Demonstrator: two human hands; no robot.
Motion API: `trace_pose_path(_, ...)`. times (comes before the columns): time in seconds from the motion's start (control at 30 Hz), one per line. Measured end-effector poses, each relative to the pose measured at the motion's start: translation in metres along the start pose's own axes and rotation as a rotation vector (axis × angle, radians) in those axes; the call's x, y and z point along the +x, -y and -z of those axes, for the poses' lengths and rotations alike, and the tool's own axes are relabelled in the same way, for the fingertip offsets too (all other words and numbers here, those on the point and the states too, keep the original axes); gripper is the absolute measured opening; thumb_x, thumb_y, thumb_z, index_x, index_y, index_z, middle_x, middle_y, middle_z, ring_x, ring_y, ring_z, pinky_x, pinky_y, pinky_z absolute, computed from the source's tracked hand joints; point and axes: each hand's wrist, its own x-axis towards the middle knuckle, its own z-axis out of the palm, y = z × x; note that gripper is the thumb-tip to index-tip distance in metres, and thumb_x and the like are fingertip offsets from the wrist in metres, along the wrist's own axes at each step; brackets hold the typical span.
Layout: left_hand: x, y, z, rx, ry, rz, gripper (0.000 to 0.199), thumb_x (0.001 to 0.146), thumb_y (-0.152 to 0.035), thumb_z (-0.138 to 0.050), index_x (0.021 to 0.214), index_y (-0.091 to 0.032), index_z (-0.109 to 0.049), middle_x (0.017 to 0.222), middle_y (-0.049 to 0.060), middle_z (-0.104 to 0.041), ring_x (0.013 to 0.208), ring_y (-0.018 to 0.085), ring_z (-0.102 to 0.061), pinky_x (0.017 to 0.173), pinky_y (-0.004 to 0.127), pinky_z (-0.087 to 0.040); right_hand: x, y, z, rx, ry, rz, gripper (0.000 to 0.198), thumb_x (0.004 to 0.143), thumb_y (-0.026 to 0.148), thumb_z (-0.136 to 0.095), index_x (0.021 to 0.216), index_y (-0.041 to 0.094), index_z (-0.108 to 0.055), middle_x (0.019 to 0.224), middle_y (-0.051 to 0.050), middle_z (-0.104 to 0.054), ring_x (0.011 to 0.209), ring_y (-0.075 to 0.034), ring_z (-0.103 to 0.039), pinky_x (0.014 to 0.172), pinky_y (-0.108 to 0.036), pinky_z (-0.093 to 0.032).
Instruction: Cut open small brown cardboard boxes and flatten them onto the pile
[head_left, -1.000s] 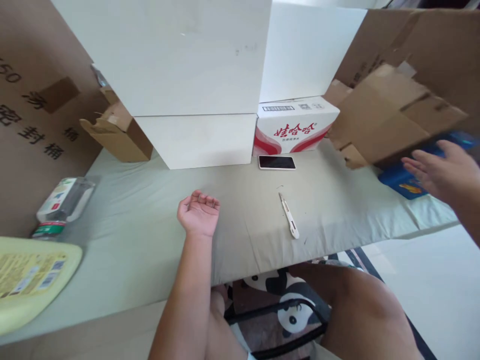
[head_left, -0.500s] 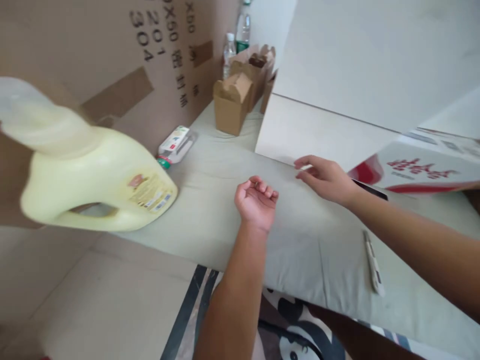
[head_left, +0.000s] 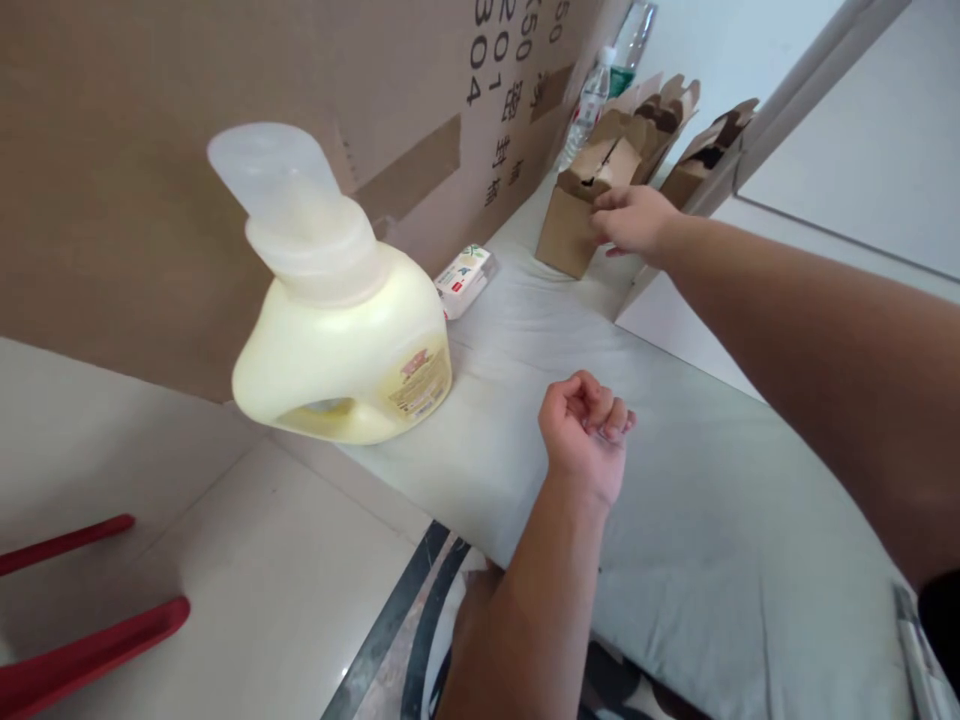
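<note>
A small brown cardboard box (head_left: 568,232) with folded flaps on top stands near the big carton. My right hand (head_left: 637,222) is stretched out to its right side, fingers bent and a little apart in front of its edge; whether they press on it I cannot tell. Closer to me, my left hand (head_left: 586,435) rests palm up over the pale cloth (head_left: 675,480), its fingers curled in with nothing visible in them. Left of it stands a pale yellow jug (head_left: 341,330) with a translucent cap and a hollow handle.
A large printed carton (head_left: 315,70) walls the left side. Plastic bottles (head_left: 589,105) and more brown boxes (head_left: 705,155) stand at the back. A small white pack (head_left: 463,280) lies behind the jug. A white panel (head_left: 675,320) borders the right; red legs (head_left: 97,640) show lower left.
My right hand has moved forward and left, from the white panel's edge to the small brown box. The view has turned left. My left hand stays palm up, its fingers curled further in.
</note>
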Motion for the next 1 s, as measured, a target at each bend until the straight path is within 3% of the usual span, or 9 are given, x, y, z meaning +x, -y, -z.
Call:
trace_pose_path(0.07, 0.001, 0.004, 0.001, 0.11, -0.053, -0.121, 0.029, 0.082, -0.019, -0.039, 0.053, -0.019, -0.04, 0.045, -0.005, -0.019, 0.042, 0.009, -0.022, 0.055, 0.026, -0.026, -0.008, 0.002, 0.0, -0.013, -0.024, 0.034, 0.026, 0.09, 0.017, -0.053, 0.107, 0.001, -0.066, 0.1, -0.009, -0.065, 0.097, -0.018, -0.068, 0.089, -0.037, -0.051)
trace_pose_path(0.2, 0.002, 0.007, 0.008, 0.451, -0.277, -0.67, 0.022, 0.078, -0.013, -0.047, 0.058, -0.02, -0.041, 0.055, -0.002, -0.035, 0.056, 0.012, -0.035, 0.06, 0.027, -0.03, -0.056, -0.008, 0.006, -0.061, -0.19, 0.183, 0.008, 0.081, 0.014, -0.064, 0.089, 0.016, -0.065, 0.079, -0.001, -0.063, 0.079, -0.016, -0.063, 0.084, -0.036, -0.053)
trace_pose_path(0.33, -0.003, -0.005, 0.017, 0.576, -0.346, -1.114, 0.011, 0.081, -0.02, -0.05, 0.069, -0.021, -0.05, 0.069, -0.001, -0.042, 0.067, 0.014, -0.041, 0.07, 0.029, -0.036, -0.154, -0.04, 0.033, -0.08, -0.267, 0.409, 0.028, 0.073, 0.014, -0.074, 0.096, 0.024, -0.062, 0.068, 0.005, -0.058, 0.061, -0.015, -0.054, 0.063, -0.031, -0.05)
trace_pose_path(0.4, -0.005, -0.011, 0.02, 0.678, -0.341, -1.214, 0.009, 0.084, -0.024, -0.05, 0.076, -0.021, -0.055, 0.077, 0.001, -0.048, 0.077, 0.016, -0.047, 0.077, 0.031, -0.04, -0.213, -0.061, 0.055, -0.131, -0.221, 0.552, 0.011, 0.081, 0.016, -0.068, 0.087, 0.025, -0.064, 0.07, 0.002, -0.061, 0.059, -0.015, -0.055, 0.059, -0.03, -0.049)
trace_pose_path(0.5, -0.006, -0.011, 0.021, 0.952, -0.211, -1.222, 0.017, 0.088, -0.033, -0.051, 0.092, -0.022, -0.063, 0.099, 0.007, -0.058, 0.101, 0.021, -0.054, 0.094, 0.036, -0.044, -0.296, -0.093, 0.089, -0.159, -0.202, 0.655, 0.01, 0.089, 0.016, -0.063, 0.087, 0.026, -0.066, 0.077, -0.002, -0.068, 0.066, -0.016, -0.065, 0.057, -0.028, -0.051)
trace_pose_path(0.7, -0.006, 0.018, 0.006, 1.31, 0.256, -1.02, 0.05, 0.093, -0.064, -0.048, 0.109, -0.024, -0.074, 0.134, 0.013, -0.052, 0.133, 0.027, -0.048, 0.114, 0.041, -0.04, -0.413, -0.162, 0.131, -0.099, -0.065, 0.543, 0.019, 0.088, 0.013, -0.056, 0.099, 0.029, -0.059, 0.095, -0.009, -0.081, 0.07, -0.021, -0.077, 0.053, -0.027, -0.058)
trace_pose_path(0.83, -0.007, 0.038, -0.007, 1.482, 0.412, -0.855, 0.059, 0.092, -0.071, -0.044, 0.111, -0.025, -0.077, 0.125, 0.012, -0.057, 0.129, 0.028, -0.051, 0.116, 0.043, -0.04, -0.449, -0.189, 0.14, -0.069, -0.063, 0.457, 0.02, 0.087, 0.01, -0.052, 0.093, 0.028, -0.058, 0.157, -0.014, -0.051, 0.076, -0.02, -0.078, 0.055, -0.032, -0.057)
trace_pose_path(0.9, -0.007, 0.045, -0.011, 1.576, 0.414, -0.789, 0.057, 0.094, -0.068, -0.043, 0.102, -0.025, -0.079, 0.116, 0.011, -0.059, 0.128, 0.029, -0.051, 0.117, 0.045, -0.038, -0.454, -0.192, 0.145, -0.019, -0.065, 0.454, 0.022, 0.086, 0.008, -0.051, 0.093, 0.028, -0.059, 0.168, -0.008, -0.032, 0.076, -0.018, -0.077, 0.056, -0.032, -0.058)
trace_pose_path(1.0, -0.005, 0.058, -0.015, 1.661, 0.377, -0.738, 0.05, 0.095, -0.061, -0.045, 0.085, -0.024, -0.078, 0.109, 0.01, -0.06, 0.13, 0.03, -0.048, 0.119, 0.045, -0.034, -0.455, -0.195, 0.156, 0.026, -0.072, 0.47, 0.026, 0.081, 0.007, -0.051, 0.092, 0.028, -0.061, 0.167, -0.003, -0.031, 0.087, -0.02, -0.079, 0.055, -0.031, -0.059)
